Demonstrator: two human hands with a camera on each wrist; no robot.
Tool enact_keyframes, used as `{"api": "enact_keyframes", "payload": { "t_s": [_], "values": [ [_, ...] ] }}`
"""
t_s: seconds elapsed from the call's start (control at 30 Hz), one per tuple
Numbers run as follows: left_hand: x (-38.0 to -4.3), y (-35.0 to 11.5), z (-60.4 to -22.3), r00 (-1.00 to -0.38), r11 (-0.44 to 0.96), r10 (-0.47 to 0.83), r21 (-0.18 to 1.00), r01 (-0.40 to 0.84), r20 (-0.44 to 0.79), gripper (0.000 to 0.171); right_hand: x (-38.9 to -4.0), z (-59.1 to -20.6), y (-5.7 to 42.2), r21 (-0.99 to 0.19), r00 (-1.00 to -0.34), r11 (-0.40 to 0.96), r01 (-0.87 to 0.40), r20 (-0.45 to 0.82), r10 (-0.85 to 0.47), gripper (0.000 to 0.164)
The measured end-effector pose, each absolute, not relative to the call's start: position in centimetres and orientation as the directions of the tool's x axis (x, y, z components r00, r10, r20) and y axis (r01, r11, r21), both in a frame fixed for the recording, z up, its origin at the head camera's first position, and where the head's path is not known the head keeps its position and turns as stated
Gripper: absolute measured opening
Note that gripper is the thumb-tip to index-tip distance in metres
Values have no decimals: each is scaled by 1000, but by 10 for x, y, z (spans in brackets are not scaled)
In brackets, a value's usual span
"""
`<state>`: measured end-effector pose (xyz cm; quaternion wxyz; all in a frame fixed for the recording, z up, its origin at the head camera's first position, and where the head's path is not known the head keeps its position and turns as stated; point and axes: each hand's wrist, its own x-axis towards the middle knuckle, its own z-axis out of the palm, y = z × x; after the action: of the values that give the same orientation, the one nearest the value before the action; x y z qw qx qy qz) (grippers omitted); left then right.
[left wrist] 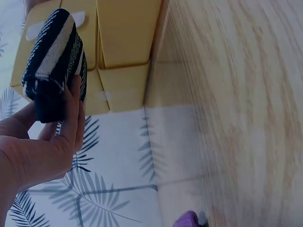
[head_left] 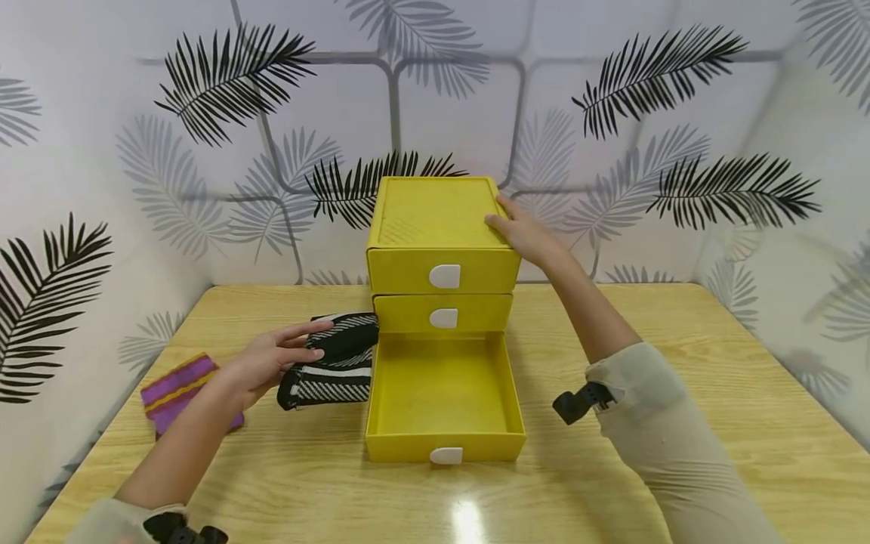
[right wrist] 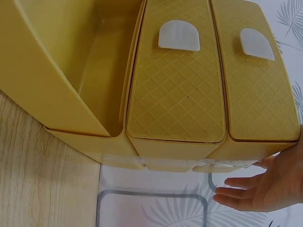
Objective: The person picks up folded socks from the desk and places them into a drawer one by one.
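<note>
My left hand (head_left: 268,361) pinches a folded black-and-white striped knit cloth (head_left: 340,363) between thumb and fingers. In the left wrist view the cloth (left wrist: 52,52) is a thick folded bundle, held up off the table. It is just left of a yellow three-drawer cabinet (head_left: 435,211). The cabinet's bottom drawer (head_left: 445,446) is pulled out, and no contents show inside it. My right hand (head_left: 530,233) rests against the cabinet's upper right edge; its fingers (right wrist: 239,189) extend fairly straight along the side in the right wrist view.
A purple cloth with yellow stripes (head_left: 180,389) lies at the left of the wooden table (head_left: 299,483). The middle drawer (head_left: 408,313) and top drawer (head_left: 401,272) are closed, with white pull tabs. Behind the table is a wall (head_left: 448,113) with a leaf pattern.
</note>
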<state>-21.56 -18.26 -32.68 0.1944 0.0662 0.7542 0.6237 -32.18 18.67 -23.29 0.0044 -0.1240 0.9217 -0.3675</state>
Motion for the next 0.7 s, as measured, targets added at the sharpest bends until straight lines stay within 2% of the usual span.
{"api": "enact_keyframes", "payload": {
  "t_s": [0.13,0.4,0.7],
  "values": [
    [-209,-183,-324,-917,243,336,961,-136,-215,58,-322,-235,186,-686,-968,691,-227,78,-240,62],
    [-196,-185,-326,-892,179,393,970,-164,-224,56,-321,-234,187,-678,-967,697,-234,88,-239,62],
    [-194,-151,-325,-876,155,439,977,-144,-199,54,-320,-232,187,-673,-970,707,-219,71,-232,62]
  ]
}}
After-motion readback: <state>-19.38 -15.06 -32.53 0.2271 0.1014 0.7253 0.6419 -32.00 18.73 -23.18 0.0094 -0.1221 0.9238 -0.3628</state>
